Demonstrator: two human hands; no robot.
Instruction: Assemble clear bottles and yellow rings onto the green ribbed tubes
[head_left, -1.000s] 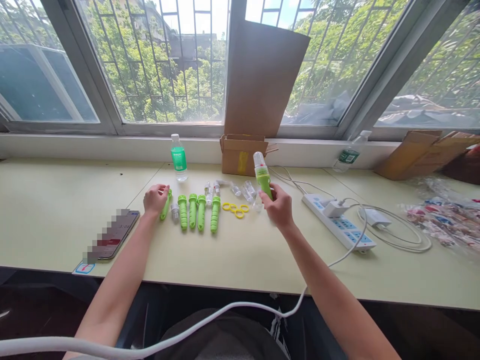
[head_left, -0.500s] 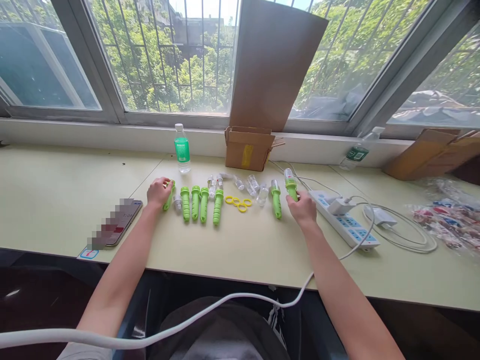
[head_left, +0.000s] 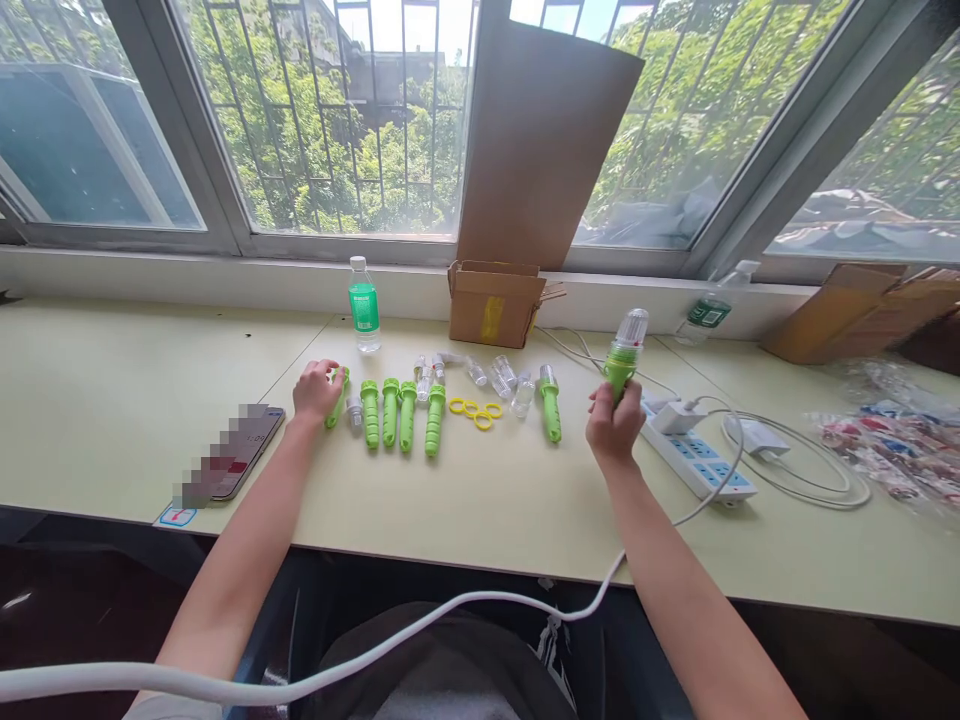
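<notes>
My right hand [head_left: 613, 425] is wrapped round the lower part of a green flashlight-like tube with a clear ribbed cap [head_left: 625, 350], held upright above the table. At the left, my left hand [head_left: 315, 390] has its fingers curled on a green tube [head_left: 340, 402], which it partly hides. Several uncapped green tubes [head_left: 407, 418] lie side by side between my hands. Closer to my right hand lies another green tube with a clear cap [head_left: 551, 408]. Yellow rings [head_left: 483, 422] and loose clear caps [head_left: 504, 375] are in the middle.
A phone [head_left: 247, 455] lies at the left. A water bottle [head_left: 364, 308] and a cardboard box [head_left: 493, 310] stand at the back. To the right are a power strip [head_left: 701, 462] with cables, a second bottle [head_left: 709, 312] and plastic bags [head_left: 892, 440]. A white cable [head_left: 480, 596] crosses in front.
My right hand has lifted the capped green tube up and to the right, from beside the other capped one. My left hand stays at its tube.
</notes>
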